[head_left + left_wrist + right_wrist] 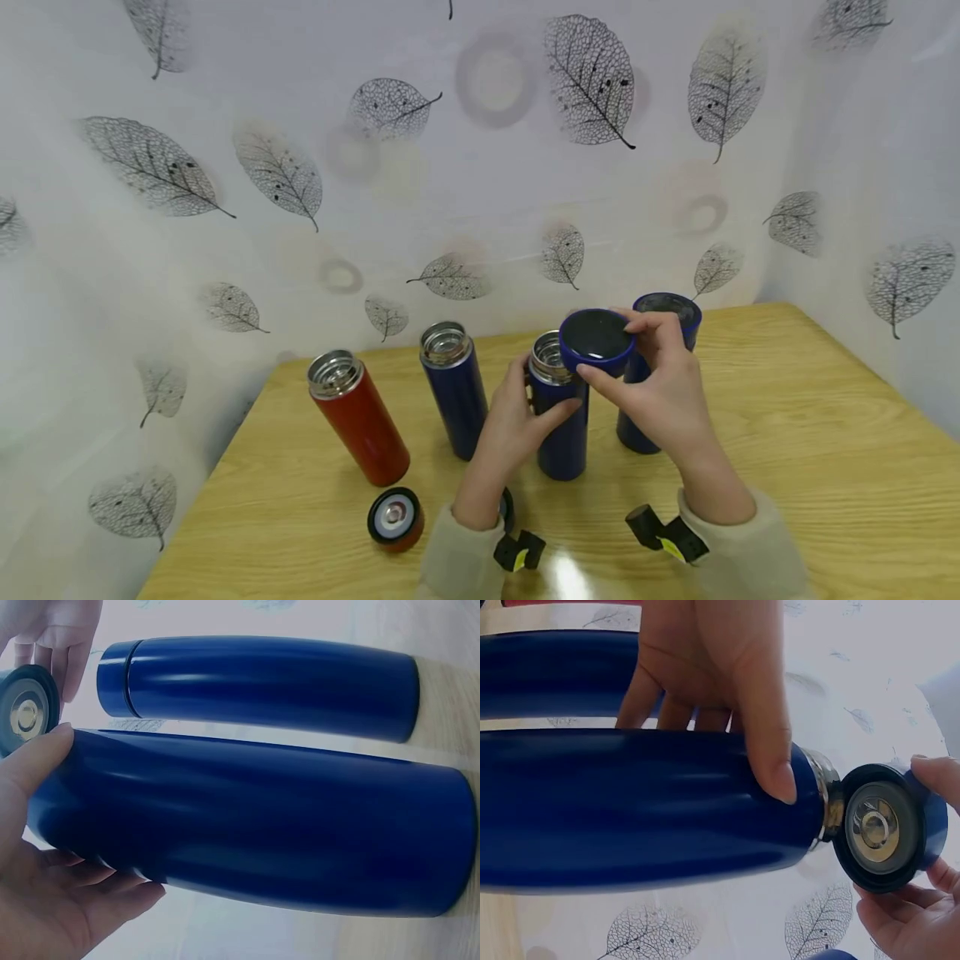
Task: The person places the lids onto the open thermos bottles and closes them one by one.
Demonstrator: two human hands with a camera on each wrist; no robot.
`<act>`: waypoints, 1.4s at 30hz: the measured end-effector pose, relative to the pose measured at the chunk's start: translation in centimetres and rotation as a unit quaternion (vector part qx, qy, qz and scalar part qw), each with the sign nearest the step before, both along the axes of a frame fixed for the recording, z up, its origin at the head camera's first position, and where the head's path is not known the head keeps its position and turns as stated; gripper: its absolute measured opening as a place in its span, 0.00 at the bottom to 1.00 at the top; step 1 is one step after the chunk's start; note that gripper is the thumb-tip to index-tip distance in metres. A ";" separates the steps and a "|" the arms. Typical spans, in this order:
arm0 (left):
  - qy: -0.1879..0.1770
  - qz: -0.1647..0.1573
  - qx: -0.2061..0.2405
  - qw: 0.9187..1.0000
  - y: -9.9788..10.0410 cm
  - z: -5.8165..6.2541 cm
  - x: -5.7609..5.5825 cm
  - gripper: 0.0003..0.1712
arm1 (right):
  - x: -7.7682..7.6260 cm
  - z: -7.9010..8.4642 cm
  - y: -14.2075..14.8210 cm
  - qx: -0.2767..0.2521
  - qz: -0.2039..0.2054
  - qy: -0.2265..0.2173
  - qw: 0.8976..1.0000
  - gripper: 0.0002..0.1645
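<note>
A blue thermos bottle stands uncapped on the table, its steel mouth showing. My left hand grips it just below the neck, thumb along one side and fingers round the other. Beside that mouth, my right hand pinches a blue lid between thumb and fingers. The lid is tilted, dark top toward the head camera; the right wrist view shows its round underside with a metal centre, right at the bottle's rim. A capped blue bottle stands just right of the gripped one, partly behind my right hand in the head view.
Left of my hands stand an uncapped blue bottle and an uncapped red bottle. A red lid lies underside up before the red bottle. Another lid is mostly hidden by my left wrist. A leaf-patterned curtain borders the wooden table.
</note>
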State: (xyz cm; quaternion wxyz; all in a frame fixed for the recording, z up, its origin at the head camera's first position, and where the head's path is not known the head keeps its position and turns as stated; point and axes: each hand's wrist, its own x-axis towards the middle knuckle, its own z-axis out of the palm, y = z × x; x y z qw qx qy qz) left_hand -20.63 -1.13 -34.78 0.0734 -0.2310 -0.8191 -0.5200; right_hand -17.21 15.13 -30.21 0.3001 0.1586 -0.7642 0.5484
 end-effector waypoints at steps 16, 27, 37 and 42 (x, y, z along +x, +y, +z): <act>0.012 -0.014 -0.021 1.000 -0.2 0.3 0.2 0.39 | -0.4 -0.6 -1.0 0.044 0.032 -0.009 0.998 0.29; 0.050 -0.020 -0.026 0.998 -0.4 0.1 0.1 0.36 | -0.3 -1.0 -1.7 0.058 0.039 -0.006 0.998 0.28; 0.053 -0.017 -0.029 0.998 -0.3 0.0 0.3 0.35 | -0.5 -1.2 -1.9 0.051 0.042 -0.013 0.998 0.27; 0.056 -0.020 -0.029 0.998 -0.3 0.0 0.2 0.35 | -0.7 -1.5 -1.8 0.063 0.044 0.003 0.997 0.28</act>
